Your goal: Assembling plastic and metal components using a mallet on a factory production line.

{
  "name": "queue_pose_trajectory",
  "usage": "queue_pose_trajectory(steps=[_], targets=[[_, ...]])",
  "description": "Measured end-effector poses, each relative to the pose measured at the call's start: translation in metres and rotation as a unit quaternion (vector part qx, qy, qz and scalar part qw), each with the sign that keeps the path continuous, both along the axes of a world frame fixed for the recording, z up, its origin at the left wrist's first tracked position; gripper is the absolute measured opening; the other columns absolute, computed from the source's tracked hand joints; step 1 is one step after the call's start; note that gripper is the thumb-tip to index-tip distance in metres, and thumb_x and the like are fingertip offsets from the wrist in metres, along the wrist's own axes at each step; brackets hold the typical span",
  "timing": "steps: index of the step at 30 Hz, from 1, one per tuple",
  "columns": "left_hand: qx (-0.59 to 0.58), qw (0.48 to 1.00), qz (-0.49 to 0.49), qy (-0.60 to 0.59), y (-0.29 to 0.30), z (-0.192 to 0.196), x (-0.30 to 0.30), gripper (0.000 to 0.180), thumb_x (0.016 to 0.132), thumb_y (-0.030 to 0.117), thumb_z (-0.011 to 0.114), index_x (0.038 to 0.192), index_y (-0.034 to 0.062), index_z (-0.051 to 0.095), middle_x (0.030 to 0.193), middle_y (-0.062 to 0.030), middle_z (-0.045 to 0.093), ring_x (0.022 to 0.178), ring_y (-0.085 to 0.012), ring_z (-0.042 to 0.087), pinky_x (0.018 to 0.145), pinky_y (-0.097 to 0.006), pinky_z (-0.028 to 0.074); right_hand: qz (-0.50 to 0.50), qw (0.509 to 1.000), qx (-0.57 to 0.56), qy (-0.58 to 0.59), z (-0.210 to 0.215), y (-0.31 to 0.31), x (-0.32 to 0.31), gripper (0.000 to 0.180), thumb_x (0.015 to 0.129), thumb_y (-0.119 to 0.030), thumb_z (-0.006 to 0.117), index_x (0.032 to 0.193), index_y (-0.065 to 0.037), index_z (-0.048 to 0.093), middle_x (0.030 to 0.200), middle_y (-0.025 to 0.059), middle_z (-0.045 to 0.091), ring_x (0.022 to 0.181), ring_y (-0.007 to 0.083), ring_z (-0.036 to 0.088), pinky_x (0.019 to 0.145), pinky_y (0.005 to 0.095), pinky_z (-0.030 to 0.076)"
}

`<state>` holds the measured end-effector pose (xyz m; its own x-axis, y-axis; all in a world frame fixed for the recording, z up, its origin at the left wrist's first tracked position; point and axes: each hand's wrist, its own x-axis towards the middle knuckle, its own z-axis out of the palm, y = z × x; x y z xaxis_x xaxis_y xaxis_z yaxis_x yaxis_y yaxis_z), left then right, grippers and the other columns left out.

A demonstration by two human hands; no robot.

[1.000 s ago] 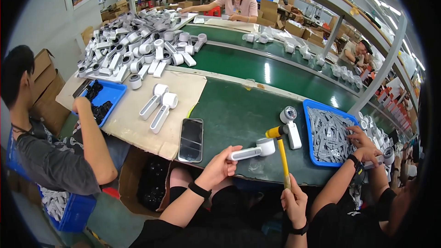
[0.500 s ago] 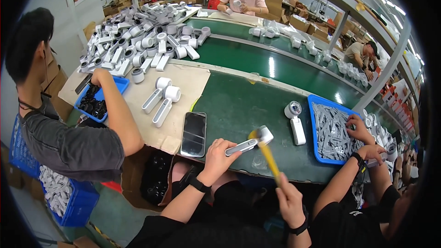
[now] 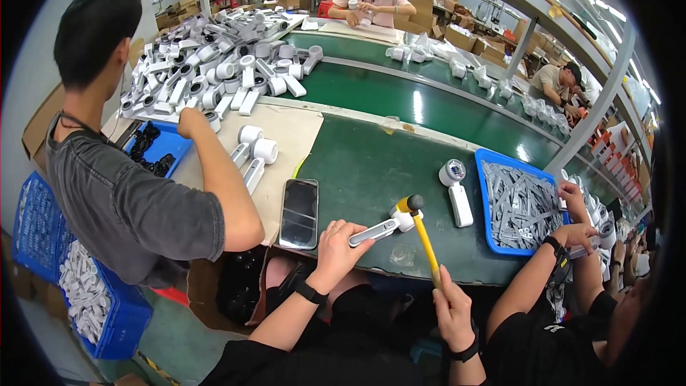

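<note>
Hands at a green workbench [image 3: 371,171]: the left hand [image 3: 334,249] has its fingers clamped round the handle of a white handheld part [image 3: 382,227], which lies flat on the mat just beyond the fingertips. The right hand [image 3: 451,309] grips the yellow shaft of a small mallet [image 3: 423,237], whose black head rests against the part's round end. A glancing blow could well skid the part sideways or catch the left fingers, since they hold so near. A dark phone [image 3: 299,212] lies just left of them. Beyond run a conveyor and heaps of white parts, with co-workers alongside.
</note>
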<state>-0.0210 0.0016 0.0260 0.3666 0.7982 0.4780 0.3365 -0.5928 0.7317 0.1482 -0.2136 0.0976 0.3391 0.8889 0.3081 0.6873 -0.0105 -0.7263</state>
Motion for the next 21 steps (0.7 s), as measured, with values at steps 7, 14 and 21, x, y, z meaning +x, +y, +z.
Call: queue_pose_trajectory(steps=[7,14,21], targets=[[0.002,1.0,0.007,0.0,0.0,0.002,0.0,0.025,0.074,0.019,0.082,0.091,0.0055,0.071,0.084,-0.0077,0.063,0.085,-0.0285,0.06,0.076,-0.04,0.048,-0.004,0.998,-0.055,-0.019,0.005,0.004,0.009,0.05,0.091,0.0,0.061,0.141,-0.004,0.052,0.084,0.0185,0.061,0.073,0.0323,0.061,0.07,0.0365,0.049],[0.0,0.999,-0.005,-0.041,0.001,-0.009,0.0,0.026,0.074,0.02,0.083,0.094,0.0067,0.072,0.083,-0.0071,0.061,0.087,-0.028,0.059,0.076,-0.04,0.047,0.018,0.996,-0.07,-0.055,0.003,0.003,0.005,0.049,0.091,0.0,0.06,0.14,-0.002,0.053,0.086,0.0192,0.062,0.075,0.0311,0.062,0.072,0.0349,0.049],[-0.013,0.999,0.022,-0.02,-0.001,-0.016,-0.004,0.027,0.071,0.023,0.084,0.092,0.0103,0.073,0.084,-0.0041,0.061,0.089,-0.026,0.059,0.079,-0.038,0.043,0.041,0.991,-0.123,-0.038,0.006,0.002,-0.01,0.049,0.092,0.001,0.059,0.14,0.0,0.051,0.083,0.0162,0.059,0.073,0.0283,0.059,0.073,0.0321,0.049]])
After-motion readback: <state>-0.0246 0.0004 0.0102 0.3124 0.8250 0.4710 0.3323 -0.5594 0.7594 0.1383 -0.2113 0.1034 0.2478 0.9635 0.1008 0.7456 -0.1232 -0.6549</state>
